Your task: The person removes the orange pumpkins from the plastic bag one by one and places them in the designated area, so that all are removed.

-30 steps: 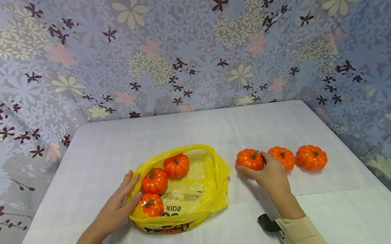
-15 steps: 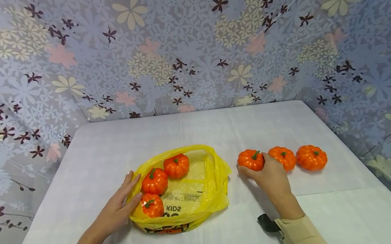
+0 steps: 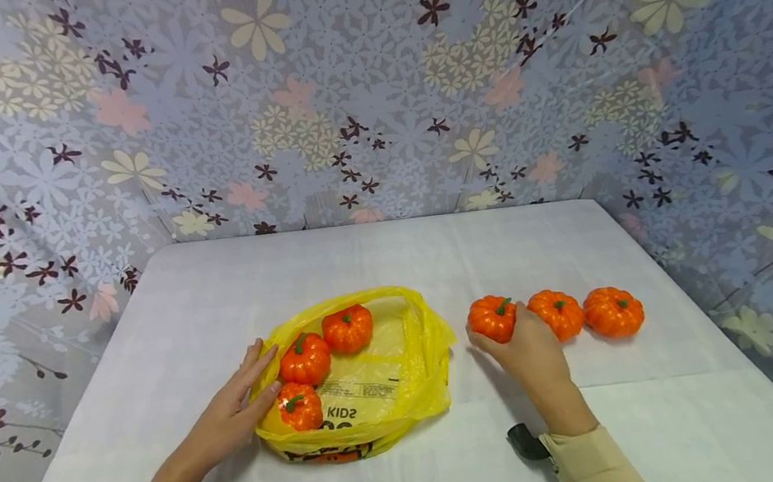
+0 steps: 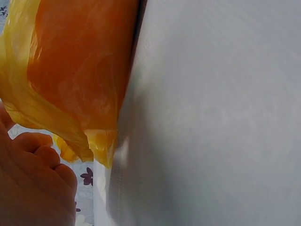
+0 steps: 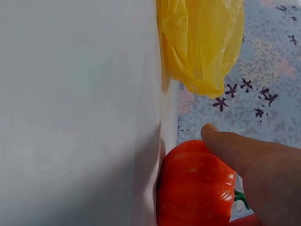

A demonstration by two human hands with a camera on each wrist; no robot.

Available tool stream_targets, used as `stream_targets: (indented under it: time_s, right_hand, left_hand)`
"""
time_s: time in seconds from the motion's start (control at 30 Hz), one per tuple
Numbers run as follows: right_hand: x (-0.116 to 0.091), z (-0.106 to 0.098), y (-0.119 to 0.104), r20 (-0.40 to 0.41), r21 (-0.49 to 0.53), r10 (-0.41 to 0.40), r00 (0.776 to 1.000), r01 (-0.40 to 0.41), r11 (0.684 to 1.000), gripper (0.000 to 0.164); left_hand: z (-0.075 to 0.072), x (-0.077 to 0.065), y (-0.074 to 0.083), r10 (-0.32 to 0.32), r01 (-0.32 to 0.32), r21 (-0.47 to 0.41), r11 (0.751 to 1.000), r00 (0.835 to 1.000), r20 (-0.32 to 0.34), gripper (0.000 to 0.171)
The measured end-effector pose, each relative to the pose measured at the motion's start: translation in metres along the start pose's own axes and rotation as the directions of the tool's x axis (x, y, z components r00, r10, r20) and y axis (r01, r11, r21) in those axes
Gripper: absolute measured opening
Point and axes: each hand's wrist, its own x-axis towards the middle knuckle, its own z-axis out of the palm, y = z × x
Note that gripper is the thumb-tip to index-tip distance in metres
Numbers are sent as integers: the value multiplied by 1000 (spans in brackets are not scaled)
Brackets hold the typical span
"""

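As the right hand grips a pumpkin on the worktop, stem up, broad axis level, two more pumpkins sit alongside; the left hand, fingers straight, touches one yellow bag, three pumpkins inside.

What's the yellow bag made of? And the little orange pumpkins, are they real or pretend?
The yellow bag looks like thin, slightly shiny plastic: its sides are crinkled and its floppy edge catches the light. The orange pumpkins are probably pretend, maybe hard plastic or coated foam. They look smooth and glossy, with bright shiny spots, and all look very alike. The pictures can't say for sure.
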Motion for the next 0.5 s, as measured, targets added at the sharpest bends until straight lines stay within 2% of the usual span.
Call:
stream_targets:
  time_s: [0.3, 0.5]
  right_hand:
    - [-4, -11, -4, 56, 33, 30, 998, -32, 999, 111]
    - [-7, -24, -10, -26, 14, -20, 999, 20, 1000, 106]
  left_hand:
    - [-1, -1, 3, -13, 13, -5, 1000, 1000, 7, 59]
    - [0, 1, 2, -15, 15, -2, 1000, 1000, 7, 59]
